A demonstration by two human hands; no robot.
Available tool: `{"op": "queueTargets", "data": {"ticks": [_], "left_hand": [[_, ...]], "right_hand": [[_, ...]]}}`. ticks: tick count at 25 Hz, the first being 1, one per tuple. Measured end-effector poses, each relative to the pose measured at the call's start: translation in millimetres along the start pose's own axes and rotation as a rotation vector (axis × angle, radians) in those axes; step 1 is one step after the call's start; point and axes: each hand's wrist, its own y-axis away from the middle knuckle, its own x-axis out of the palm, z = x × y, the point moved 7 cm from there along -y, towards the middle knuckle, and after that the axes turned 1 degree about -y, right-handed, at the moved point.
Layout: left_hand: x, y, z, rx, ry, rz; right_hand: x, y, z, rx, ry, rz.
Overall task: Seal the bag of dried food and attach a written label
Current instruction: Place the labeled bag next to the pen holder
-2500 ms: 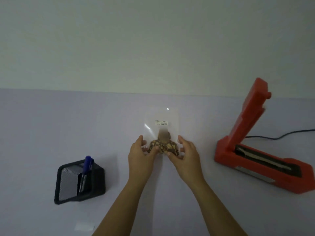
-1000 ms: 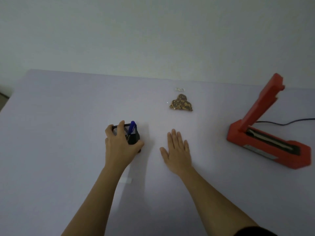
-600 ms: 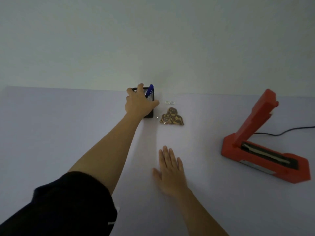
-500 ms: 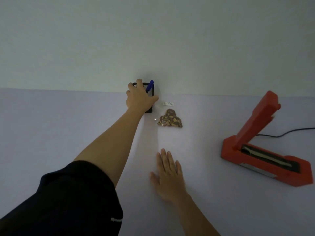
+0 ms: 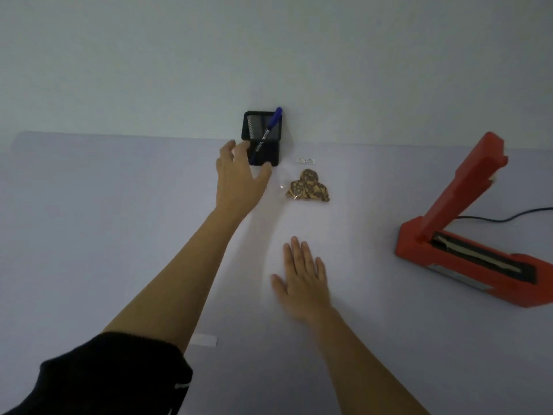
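A clear bag of brown dried food (image 5: 308,190) lies flat at the back middle of the table, with a small white written label (image 5: 305,160) on its upper part. Left of it, against the wall, stands a black mesh pen holder (image 5: 263,136) with a blue pen (image 5: 270,124) in it. My left hand (image 5: 239,178) is stretched out just in front of the holder, fingers spread, holding nothing. My right hand (image 5: 302,277) rests flat and open on the table, nearer to me than the bag.
A red heat sealer (image 5: 466,238) sits at the right with its arm raised and a black cable (image 5: 508,218) running off to the right. A small white paper strip (image 5: 203,339) lies near my left forearm. The wall closes off the table's far edge.
My left hand carried the pen holder from the near left to the back by the wall, let go of it and has drawn back slightly. The bag lies released; my right hand stays flat.
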Motion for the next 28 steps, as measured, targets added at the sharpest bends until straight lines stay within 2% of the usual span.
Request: {"op": "queueTargets", "data": {"ticks": [4,8,13,17,23,28], "left_hand": [[-9,126,78,-0.105,-0.126,0.203],[-32,210,135,-0.212,-0.229,0.277],[-43,253,157,-0.38,-0.207,0.228],[-29,249,147,-0.345,-0.182,0.198],[-31,262,155,-0.558,-0.105,0.177],[-47,324,155,-0.645,-0.117,0.023]], "right_hand": [[0,2,-1,-0.006,0.018,0.039],[1,7,1,0.015,0.071,0.001],[40,72,36,0.029,0.062,-0.122],[70,127,51,0.007,0.064,-0.05],[79,157,49,-0.056,0.094,0.016],[79,162,63,-0.127,0.085,-0.008]]}}
